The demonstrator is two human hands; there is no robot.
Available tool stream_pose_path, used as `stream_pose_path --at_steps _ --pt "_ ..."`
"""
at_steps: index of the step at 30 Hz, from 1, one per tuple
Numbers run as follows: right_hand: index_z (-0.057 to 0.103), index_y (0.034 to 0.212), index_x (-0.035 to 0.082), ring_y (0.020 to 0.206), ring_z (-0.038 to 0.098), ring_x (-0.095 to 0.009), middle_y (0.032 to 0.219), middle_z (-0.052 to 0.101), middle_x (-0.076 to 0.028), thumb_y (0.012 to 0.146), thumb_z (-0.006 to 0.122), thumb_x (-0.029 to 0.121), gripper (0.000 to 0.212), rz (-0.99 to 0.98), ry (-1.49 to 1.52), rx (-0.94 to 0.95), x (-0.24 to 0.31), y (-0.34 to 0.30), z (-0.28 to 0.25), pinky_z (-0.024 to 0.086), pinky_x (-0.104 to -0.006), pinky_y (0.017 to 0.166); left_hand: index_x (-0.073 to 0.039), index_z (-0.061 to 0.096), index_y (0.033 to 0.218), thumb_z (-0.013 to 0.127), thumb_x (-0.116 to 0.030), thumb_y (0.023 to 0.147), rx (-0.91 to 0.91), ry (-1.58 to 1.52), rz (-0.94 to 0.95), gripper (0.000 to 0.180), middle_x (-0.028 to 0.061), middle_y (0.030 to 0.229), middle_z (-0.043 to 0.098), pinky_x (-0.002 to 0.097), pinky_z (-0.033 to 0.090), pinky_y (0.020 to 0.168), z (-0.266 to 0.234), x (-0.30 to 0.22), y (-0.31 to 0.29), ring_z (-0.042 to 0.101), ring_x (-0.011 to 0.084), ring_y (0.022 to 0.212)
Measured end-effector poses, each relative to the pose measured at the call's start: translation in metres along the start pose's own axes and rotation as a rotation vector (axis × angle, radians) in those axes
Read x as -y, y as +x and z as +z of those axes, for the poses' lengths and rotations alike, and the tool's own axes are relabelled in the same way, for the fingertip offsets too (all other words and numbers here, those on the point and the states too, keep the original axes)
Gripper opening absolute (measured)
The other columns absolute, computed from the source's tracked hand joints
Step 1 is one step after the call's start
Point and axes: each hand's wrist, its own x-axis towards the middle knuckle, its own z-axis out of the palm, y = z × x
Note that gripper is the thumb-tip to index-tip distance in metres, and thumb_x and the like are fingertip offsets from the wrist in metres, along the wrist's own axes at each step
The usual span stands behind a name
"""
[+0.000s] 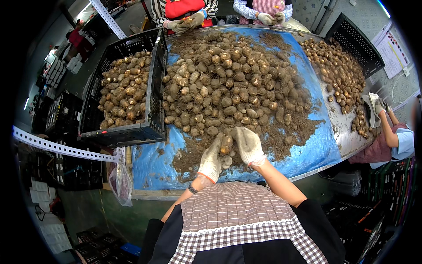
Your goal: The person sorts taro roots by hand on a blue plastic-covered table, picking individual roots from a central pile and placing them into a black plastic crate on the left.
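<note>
Tuber [226, 144]: one, clamped in left hand [211, 158]; right hand [247, 145]: grip unclear; blue sheet [149, 170]: one

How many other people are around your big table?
3: one person in red and one in pink across it, one in blue at the right. Others may be hidden.

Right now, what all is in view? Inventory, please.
Table: 1, grey, centre
Sheet: 1, blue, on table
Tubers: uncountable, brown, on sheet, left crate, table's right
Soil: uncountable, brown, on sheet
Crates: 2 at table, black, left and upper right; more around
Bars: 2, white, left
Bag: 1, clear, left corner
Paper: at least 1, white, right wall
Workers: at least 3, mixed clothing, far side, right
Apron: 1, brown checked, lower centre
Watch: 1, dark, left wrist
Left hand: 1, white-gloved, by tubers
Right hand: 1, white-gloved, by tubers
</note>
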Motion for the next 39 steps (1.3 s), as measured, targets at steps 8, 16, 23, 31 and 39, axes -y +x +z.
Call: stream_pose_path --at_steps 8,16,23,31,39 --pt "0.062 0.078 0.003 0.072 0.061 -0.035 0.077 0.061 -0.016 0.089 0.069 0.026 0.026 0.031 -0.123 0.269 0.044 0.0 -0.019 0.05 -0.042 0.066 -0.005 0.053 0.132 0.048 -0.035 0.106 -0.144 0.336 0.317 0.041 0.0036 0.079 0.063 0.0251 0.038 0.046 0.003 0.002 0.004 0.055 0.0086 0.056" --pt "0.056 0.062 0.003 0.056 0.052 -0.02 0.061 0.053 -0.008 0.091 0.059 0.004 0.03 -0.093 0.025 0.036 0.003 0.003 0.0 0.046 -0.0356 0.054 -0.006 0.048 0.141 0.041 -0.037 0.107 -0.089 0.212 0.029 0.046 0.0056 0.078 0.062 0.0242 0.033 0.045 0.005 -0.015 0.001 0.047 0.0087 0.051" --pt "0.057 0.132 0.006 0.102 0.065 -0.02 0.122 0.065 -0.012 0.104 0.051 0.034 0.04 0.568 0.614 0.263 0.01 0.009 -0.025 0.055 -0.0288 0.08 -0.006 0.045 0.144 0.046 -0.042 0.104 -0.065 0.531 0.137 0.053 0.009 0.081 0.065 0.0244 0.041 0.051 0.015 -0.018 -0.002 0.055 0.01 0.058" --pt "0.05 0.129 0.0 0.094 0.065 -0.028 0.118 0.055 -0.023 0.099 0.056 0.025 0.039 1.217 1.603 -0.057 -0.09 -0.025 -0.044 0.063 -0.0346 0.063 0.004 0.042 0.145 0.062 -0.017 0.098 0.177 0.791 0.034 0.056 0.0177 0.12 0.067 0.0212 0.054 0.061 0.021 -0.017 -0.002 0.071 0.0163 0.082" --pt "0.06 0.113 0.004 0.109 0.064 -0.031 0.116 0.065 -0.016 0.1 0.054 0.047 0.045 0.328 1.355 -0.705 -0.204 -0.01 -0.236 0.055 -0.046 0.09 0.008 0.049 0.136 0.057 -0.013 0.1 -0.019 0.638 0.049 0.043 0.0234 0.121 0.065 0.0235 0.058 0.062 -0.027 -0.019 0.011 0.073 0.0202 0.081"
